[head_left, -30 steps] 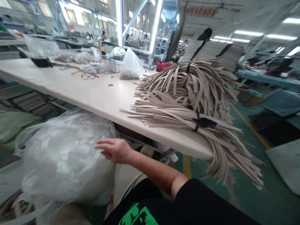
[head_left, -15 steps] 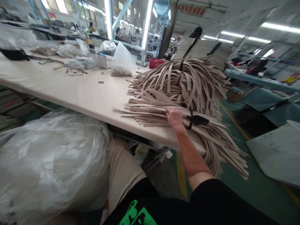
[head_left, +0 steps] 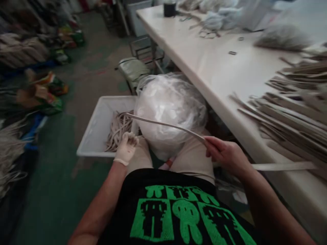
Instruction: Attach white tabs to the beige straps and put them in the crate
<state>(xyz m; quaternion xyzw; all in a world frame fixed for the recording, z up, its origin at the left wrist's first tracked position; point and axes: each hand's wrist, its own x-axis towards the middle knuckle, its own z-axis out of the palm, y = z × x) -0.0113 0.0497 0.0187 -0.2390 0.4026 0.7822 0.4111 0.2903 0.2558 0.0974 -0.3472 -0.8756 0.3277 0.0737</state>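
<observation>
Bare and closed, my right hand (head_left: 222, 151) grips a long beige strap (head_left: 163, 124) near its thickness between thumb and fingers. One length of the strap reaches left across a clear plastic bag (head_left: 166, 109), its far end over the bin; a beige length also shows behind the wrist, leading to the table. My left hand (head_left: 127, 146), in a white glove with dirty fingertips, is by the near right corner of a white plastic bin (head_left: 88, 136). Its fingers are loosely bent and apart, with nothing visible in them. Beige straps (head_left: 119, 131) lie heaped in the bin.
Bundled beige straps (head_left: 288, 119) cover the right part of the white table (head_left: 204, 64). Eyeglasses (head_left: 208, 34), a small dark buckle (head_left: 232, 53) and plastic bags of small parts (head_left: 283, 37) lie farther back. Sacks and boxes (head_left: 43, 92) stand on the floor at left.
The view has swung left and down from the table to the bin. My right hand has left the strap bundle with one strap in its grip. My gloved left hand has come into view.
</observation>
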